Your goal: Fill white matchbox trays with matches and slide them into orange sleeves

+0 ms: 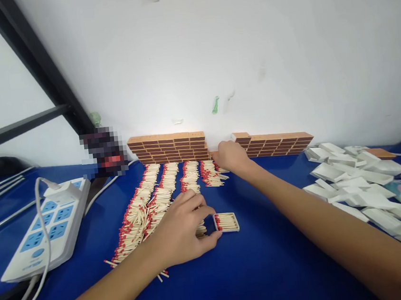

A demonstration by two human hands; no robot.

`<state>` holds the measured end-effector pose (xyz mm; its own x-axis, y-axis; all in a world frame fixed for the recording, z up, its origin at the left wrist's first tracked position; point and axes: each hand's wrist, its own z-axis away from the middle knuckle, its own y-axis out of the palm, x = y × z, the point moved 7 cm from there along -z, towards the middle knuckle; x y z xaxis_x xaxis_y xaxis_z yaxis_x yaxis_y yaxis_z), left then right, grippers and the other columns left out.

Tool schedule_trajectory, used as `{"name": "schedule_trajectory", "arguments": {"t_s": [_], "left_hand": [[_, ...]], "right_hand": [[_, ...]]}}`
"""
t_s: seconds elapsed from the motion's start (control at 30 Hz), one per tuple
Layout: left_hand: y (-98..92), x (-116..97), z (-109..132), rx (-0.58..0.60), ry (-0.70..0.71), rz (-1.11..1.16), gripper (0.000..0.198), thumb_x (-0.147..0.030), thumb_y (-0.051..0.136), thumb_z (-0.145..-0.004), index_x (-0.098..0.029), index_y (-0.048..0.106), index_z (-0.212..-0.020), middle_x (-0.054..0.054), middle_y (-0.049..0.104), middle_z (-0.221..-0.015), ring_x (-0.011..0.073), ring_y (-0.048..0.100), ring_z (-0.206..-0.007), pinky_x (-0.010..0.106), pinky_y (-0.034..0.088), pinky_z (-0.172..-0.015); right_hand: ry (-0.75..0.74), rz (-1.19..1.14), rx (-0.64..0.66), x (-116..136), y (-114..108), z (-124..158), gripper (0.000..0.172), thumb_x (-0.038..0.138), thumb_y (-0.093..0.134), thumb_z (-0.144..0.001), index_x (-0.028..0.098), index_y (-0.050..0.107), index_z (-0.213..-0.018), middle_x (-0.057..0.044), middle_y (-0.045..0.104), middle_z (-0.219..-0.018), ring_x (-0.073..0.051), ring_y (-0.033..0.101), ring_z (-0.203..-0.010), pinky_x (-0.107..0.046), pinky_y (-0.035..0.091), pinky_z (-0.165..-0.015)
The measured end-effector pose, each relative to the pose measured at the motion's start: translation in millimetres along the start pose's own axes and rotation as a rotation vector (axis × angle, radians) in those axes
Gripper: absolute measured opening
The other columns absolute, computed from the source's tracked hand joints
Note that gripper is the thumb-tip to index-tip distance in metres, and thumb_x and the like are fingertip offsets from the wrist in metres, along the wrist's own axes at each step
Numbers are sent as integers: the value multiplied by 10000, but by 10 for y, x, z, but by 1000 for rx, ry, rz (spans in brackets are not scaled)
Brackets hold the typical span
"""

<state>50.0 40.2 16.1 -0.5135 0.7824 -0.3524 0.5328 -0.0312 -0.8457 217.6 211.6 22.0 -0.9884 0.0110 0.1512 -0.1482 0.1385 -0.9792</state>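
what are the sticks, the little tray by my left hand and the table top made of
The sticks: pale bare wood by the look, matt, red dipped tips. The tray: probably thin white card, judging by its slim walls. The table top: unclear; smooth blue with soft sheen, perhaps laminate or vinyl.

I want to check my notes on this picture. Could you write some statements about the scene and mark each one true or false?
1. The left hand is beside a small tray of matches, and the thumb touches the tray. True.
2. The table is red. False: it is blue.
3. The right hand reaches to the brown matchbox stacks at the wall. True.
4. The power strip lies on the right side. False: it lies on the left, and white folded boxes lie on the right.
5. The loose matches lie in rows and have red heads. True.
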Motion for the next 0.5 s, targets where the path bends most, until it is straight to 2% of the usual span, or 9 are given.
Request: {"name": "schedule_trajectory", "arguments": {"t_s": [0.13, 0.23, 0.3, 0.4, 0.5], "left_hand": [[-14, 1, 24, -18, 8, -12, 257, -360, 776, -893, -180, 764, -1076, 78, 675, -979, 271, 607, -996, 447, 541, -901], [-16, 14, 30, -21, 6, -22, 261, -360, 776, -891, -180, 761, -1080, 85, 680, -994, 275, 605, -993, 455, 541, -898], [-20, 27, 23, -26, -1, -21, 262, -359, 778, -889, -183, 759, -1082, 84, 682, -990, 278, 608, -1001, 459, 542, -912], [-35, 42, 5, -38, -18, -14, 257, -360, 780, -888, -187, 758, -1077, 79, 683, -982, 276, 613, -1004, 462, 543, -927], [-68, 40, -7, -72, -35, -14, 256, -364, 768, -902, -182, 757, -1082, 80, 687, -993, 271, 615, -1003, 463, 538, -935]], "right_hand": [[53, -8, 16, -31, 69, -54, 430, 427, 608, -1002, 53, 755, -1151, -310, 762, -1135, -374, 744, -1110, -390, 549, -890], [52, -19, 9, -35, 41, -46, 443, 427, 583, -1016, 33, 731, -1154, -329, 754, -1133, -393, 747, -1078, -407, 544, -841], [27, -30, -18, -5, -34, -4, 411, 395, 550, -1031, 44, 703, -1182, -317, 755, -1137, -389, 744, -1053, -410, 531, -810], [-34, -46, -75, -4, -223, 150, 344, 373, 477, -1061, 115, 694, -1132, -245, 772, -1104, -348, 734, -1002, -390, 497, -780], [-92, -83, -163, -168, -446, 395, 294, 382, 463, -1064, 175, 669, -1032, -161, 777, -986, -288, 708, -891, -354, 446, -727]]}}
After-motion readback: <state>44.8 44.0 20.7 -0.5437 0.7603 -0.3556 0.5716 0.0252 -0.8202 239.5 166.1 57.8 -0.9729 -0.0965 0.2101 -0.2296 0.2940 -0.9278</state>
